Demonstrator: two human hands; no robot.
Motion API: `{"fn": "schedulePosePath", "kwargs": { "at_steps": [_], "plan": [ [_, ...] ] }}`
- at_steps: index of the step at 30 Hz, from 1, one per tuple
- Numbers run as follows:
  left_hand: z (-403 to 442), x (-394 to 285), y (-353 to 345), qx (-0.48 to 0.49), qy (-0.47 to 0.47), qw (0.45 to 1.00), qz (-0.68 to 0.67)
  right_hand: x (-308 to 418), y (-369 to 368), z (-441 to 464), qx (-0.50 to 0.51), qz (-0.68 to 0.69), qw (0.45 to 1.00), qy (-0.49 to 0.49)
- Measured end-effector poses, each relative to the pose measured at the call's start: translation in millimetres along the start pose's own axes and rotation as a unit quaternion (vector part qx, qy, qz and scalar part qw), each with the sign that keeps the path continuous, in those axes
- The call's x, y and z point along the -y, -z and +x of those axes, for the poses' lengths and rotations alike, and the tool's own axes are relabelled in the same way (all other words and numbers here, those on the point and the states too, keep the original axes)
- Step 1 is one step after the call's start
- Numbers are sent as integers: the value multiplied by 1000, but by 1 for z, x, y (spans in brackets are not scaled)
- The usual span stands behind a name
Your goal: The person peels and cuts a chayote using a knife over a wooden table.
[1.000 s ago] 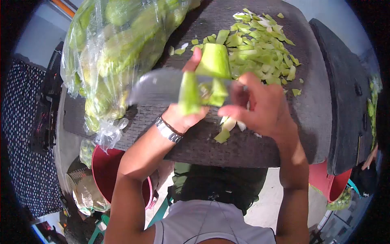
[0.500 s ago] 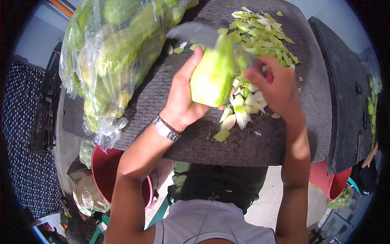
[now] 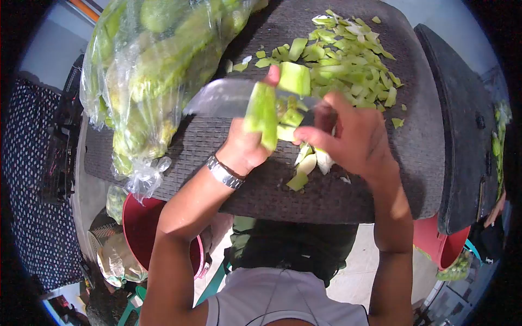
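My left hand [image 3: 247,144], with a metal watch on its wrist, is closed around a pale green, pear-like fruit [image 3: 295,79] above the table. My right hand [image 3: 356,133] grips the dark handle of a wide-bladed knife [image 3: 217,96]. Its blurred blade points left and crosses the fruit. A green slice [image 3: 261,115] overlaps the blade near my left fingers; whether it is fully cut off, I cannot tell. Beyond my hands lies a heap of thin green and whitish cuttings [image 3: 348,65]. A few pale pieces [image 3: 304,168] show below my right hand.
A clear plastic bag [image 3: 157,76] full of green fruit fills the left of the dark woven-pattern table [image 3: 261,190]. Red buckets [image 3: 142,228] stand below the table's left and right corners. A black panel [image 3: 462,136] stands along the right side.
The knife has swung lower and now lies across the fruit, its blade reaching farther left. The fruit is turned, and a slice shows by the blade. My right hand has shifted down and left.
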State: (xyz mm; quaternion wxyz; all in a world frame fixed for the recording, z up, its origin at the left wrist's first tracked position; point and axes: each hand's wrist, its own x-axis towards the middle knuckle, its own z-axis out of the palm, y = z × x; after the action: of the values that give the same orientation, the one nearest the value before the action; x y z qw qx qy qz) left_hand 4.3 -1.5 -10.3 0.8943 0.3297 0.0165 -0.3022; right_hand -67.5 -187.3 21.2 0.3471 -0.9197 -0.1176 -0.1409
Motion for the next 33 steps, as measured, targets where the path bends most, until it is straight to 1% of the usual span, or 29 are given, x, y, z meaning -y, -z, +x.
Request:
{"fn": "schedulePosePath", "kwargs": {
  "at_steps": [2, 3, 4, 6, 7, 8, 9, 10, 11, 12, 14, 15, 17, 18, 21, 22, 23, 24, 27, 28, 29, 31, 32, 33],
  "plan": [
    [-6, -3, 3, 21, 17, 998, 56, -6, 9, 3, -16, -50, 998, -28],
    [-9, -4, 1, 32, 27, 996, 84, -10, 13, 5, -27, -51, 997, -46],
    [-7, -3, -3, 11, 23, 994, 110, -14, 16, 7, -39, -51, 996, -63],
    [-3, -6, -1, 38, 35, 990, 134, -23, 21, 10, -65, -62, 992, -93],
    [-2, -7, -2, 51, 41, 987, 145, -31, 22, 11, -73, -50, 988, -125],
    [-3, -6, -5, 33, 27, 988, 150, -41, 21, 13, -80, -37, 984, -156],
    [-3, -7, -7, 35, 33, 991, 123, -44, 22, 14, -87, -25, 978, -187],
    [-4, -8, -8, 36, 39, 994, 96, -44, 28, 13, -25, 159, 949, -273],
    [-4, -8, -8, 38, 45, 996, 69, -41, 38, 13, 38, 334, 876, -346],
    [-3, -6, -9, 11, 25, 999, 46, -38, 43, 13, 99, 495, 763, -404],
    [3, -1, -8, -43, -20, 999, 0, -33, 32, 13, 37, 375, 860, -344],
    [2, -3, -6, -23, -17, 999, 26, -27, 26, 14, 8, 312, 898, -310],
    [1, -8, -1, 17, -5, 997, 77, -8, 25, 13, -41, 275, 917, -286],
    [2, -8, 0, 10, -2, 997, 79, -3, 26, 13, -68, 255, 925, -274],
    [1, -10, 2, -9, 7, 998, 66, -9, 18, 7, -194, 298, 923, -145],
    [1, -10, 3, -12, 15, 998, 52, -13, 23, 6, -120, 429, 869, -213],
    [2, -10, 2, -13, 23, 999, 39, -19, 31, 7, -44, 547, 790, -274],
    [3, -9, 1, -13, 20, 999, 40, -24, 38, 8, 32, 648, 688, -326],
    [3, -10, 2, -2, 21, 999, 48, -39, 32, 14, 119, 724, 595, -329],
    [2, -11, 1, 8, 23, 998, 49, -35, 33, 13, 122, 711, 614, -319],
    [2, -12, 1, 18, 22, 998, 50, -28, 32, 12, 82, 650, 686, -318],
    [2, -12, 0, 4, 24, 999, 39, -10, 25, 7, 4, 508, 804, -310],
    [1, -12, -1, -2, 26, 999, 34, -8, 19, 6, -14, 385, 890, -243],
    [2, -12, -1, -12, 23, 999, 21, -8, 13, 5, -34, 251, 953, -168]
  ]
}}
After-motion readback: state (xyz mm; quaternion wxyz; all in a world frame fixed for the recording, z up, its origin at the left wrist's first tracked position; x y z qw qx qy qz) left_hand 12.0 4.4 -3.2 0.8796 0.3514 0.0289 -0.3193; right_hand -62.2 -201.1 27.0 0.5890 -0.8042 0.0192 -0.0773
